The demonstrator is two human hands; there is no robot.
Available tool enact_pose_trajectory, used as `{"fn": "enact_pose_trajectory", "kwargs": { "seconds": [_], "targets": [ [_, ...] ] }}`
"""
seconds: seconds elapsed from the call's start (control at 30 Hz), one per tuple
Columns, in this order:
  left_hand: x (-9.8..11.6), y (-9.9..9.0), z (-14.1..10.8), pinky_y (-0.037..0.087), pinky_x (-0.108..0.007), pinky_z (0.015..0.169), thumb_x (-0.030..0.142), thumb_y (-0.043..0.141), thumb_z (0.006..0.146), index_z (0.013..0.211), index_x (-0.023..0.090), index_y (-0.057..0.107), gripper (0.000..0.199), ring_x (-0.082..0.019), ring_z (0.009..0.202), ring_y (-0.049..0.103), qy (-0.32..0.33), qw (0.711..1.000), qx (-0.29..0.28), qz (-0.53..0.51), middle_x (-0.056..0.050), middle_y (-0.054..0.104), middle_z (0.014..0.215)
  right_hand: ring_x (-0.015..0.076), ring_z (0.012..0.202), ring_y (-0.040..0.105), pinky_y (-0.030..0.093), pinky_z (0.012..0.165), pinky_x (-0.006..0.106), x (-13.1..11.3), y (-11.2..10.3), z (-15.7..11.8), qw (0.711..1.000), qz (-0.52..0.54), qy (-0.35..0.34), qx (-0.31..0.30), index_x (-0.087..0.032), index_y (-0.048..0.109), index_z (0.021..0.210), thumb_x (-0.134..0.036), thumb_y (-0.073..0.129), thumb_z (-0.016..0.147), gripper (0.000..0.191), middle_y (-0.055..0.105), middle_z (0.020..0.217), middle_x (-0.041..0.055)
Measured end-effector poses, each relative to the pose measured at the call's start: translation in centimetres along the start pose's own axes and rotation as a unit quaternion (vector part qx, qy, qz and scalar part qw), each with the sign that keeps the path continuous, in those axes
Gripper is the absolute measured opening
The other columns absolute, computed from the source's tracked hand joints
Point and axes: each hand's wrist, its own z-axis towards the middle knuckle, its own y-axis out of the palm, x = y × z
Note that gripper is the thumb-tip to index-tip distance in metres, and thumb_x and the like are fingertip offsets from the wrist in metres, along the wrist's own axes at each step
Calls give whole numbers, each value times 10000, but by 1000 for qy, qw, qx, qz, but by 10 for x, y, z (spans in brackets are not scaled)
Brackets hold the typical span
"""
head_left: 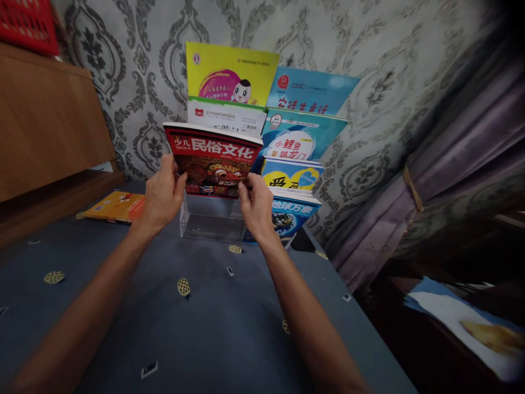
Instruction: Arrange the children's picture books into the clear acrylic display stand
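Both my hands hold a red book (213, 156) upright at its lower side edges, above the front tier of a clear stepped rack (213, 224). My left hand (163, 191) grips its left side, and my right hand (258, 205) its lower right. Behind it in the rack stand a white book (225, 117) and a yellow-green book (229, 71). The right column holds a light blue book (314, 90), a teal book (303, 134), a yellow and blue book (291, 175) and a dark blue book (287, 216).
An orange book (117, 207) lies flat at the left on the blue cloth (205, 328). Beside the rack's right end is a dark flat object (303, 241). A wooden cabinet (49, 120) with a red basket (28, 24) stands left; a curtain (394, 219) hangs right.
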Motion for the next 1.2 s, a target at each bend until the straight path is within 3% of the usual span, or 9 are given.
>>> {"fn": "enact_pose_trajectory", "kwargs": {
  "seconds": [0.23, 0.7, 0.93, 1.2],
  "targets": [
    [-5, 6, -2, 517, -409, 895, 394, 418, 1004, 1200, 198, 450, 278, -289, 908, 706, -14, 1000, -23, 7, -73, 684, 942, 209, 826, 575, 459, 731, 361, 7, 10, -7, 999, -34, 10, -15, -228, 532, 902, -148, 458, 938, 115, 606, 889, 64],
    [-14, 20, -5, 528, -421, 887, 404, 377, 1016, 1161, 195, 470, 271, -297, 915, 704, 6, 1000, -10, 11, -82, 677, 929, 234, 862, 573, 460, 759, 400, 13, 16, -10, 996, -71, 33, -45, -216, 529, 913, -133, 447, 917, 117, 605, 931, 99],
    [-15, 25, -6, 537, -411, 894, 345, 435, 1012, 1191, 203, 469, 231, -277, 930, 705, 5, 1000, 7, -30, -73, 678, 952, 224, 833, 551, 459, 745, 400, 12, 15, -9, 997, -67, 36, -30, -232, 545, 900, -136, 453, 921, 135, 588, 889, 73],
    [-22, 26, -4, 556, -365, 834, 431, 420, 1026, 1176, 215, 475, 269, -219, 831, 711, 7, 996, -8, -87, -57, 668, 942, 232, 863, 564, 468, 774, 406, 8, 16, -10, 997, -59, 46, -21, -222, 572, 943, -125, 457, 919, 152, 600, 930, 82]
  ]
}}
